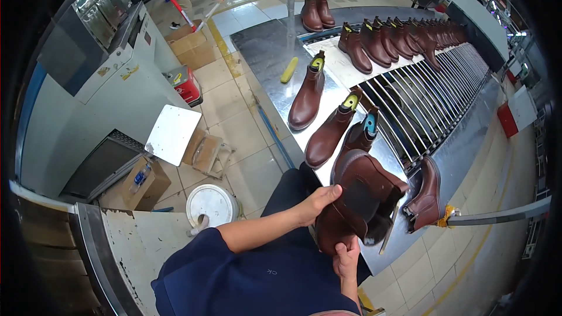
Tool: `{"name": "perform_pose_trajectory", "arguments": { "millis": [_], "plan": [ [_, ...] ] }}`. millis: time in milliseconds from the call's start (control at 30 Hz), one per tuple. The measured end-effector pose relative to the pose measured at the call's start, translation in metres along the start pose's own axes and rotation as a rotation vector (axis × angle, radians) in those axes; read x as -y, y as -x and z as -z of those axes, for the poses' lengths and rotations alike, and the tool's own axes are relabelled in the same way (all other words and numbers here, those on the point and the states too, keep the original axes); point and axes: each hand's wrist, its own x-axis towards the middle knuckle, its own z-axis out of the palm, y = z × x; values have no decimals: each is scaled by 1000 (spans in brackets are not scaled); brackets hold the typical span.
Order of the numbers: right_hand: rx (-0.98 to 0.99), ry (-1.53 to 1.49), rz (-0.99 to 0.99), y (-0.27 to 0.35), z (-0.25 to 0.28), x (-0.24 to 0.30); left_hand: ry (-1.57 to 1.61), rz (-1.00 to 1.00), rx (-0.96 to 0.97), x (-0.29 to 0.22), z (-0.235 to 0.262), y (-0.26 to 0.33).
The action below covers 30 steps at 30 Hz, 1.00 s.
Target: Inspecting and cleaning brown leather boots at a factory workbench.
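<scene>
My left hand (318,203) is closed on dark brown ankle boots (335,222) with black elastic side panels, its thumb on the leather. From below, my right hand (346,259) grips the same brown leather. The held boots overlap, apparently two, and their shafts point right. Just beyond them on the metal table (389,251) stand a boot with a blue insole (358,134), a boot with a yellow insole (329,136) and another yellow-lined boot (307,96). Right of my hands, a single boot (426,193) rests by the table's edge.
A roller conveyor (427,99) runs away to the right, with a row of brown boots (380,44) along its far side. A yellow strip (288,70) lies on the table. On the left are a white bucket (212,206), cardboard boxes (193,47) and a machine (99,93).
</scene>
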Motion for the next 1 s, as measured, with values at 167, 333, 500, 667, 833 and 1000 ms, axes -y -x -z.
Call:
{"name": "perform_pose_trajectory", "arguments": {
  "millis": [167, 333, 500, 667, 833, 1000],
  "plan": [
    [-96, 567, -42, 17, -13, 15, -50, -65, -57, 0, 12, 21],
    [-125, 473, 14, 15, -16, 27, -519, 11, 31, -5, 38, 20],
    [-51, -99, 0, -24, -14, 78, -532, 215, 78, -33, 19, 16],
    [-69, -7, -67, -17, -7, 93, -857, 169, 184, -13, 8, -2],
    [-202, 49, -154, 0, 2, 93, -1033, 126, 301, 11, -3, -6],
    [-219, -11, -132, 14, 8, 83, -1012, 121, 295, 29, -8, 4]
  ]
}}
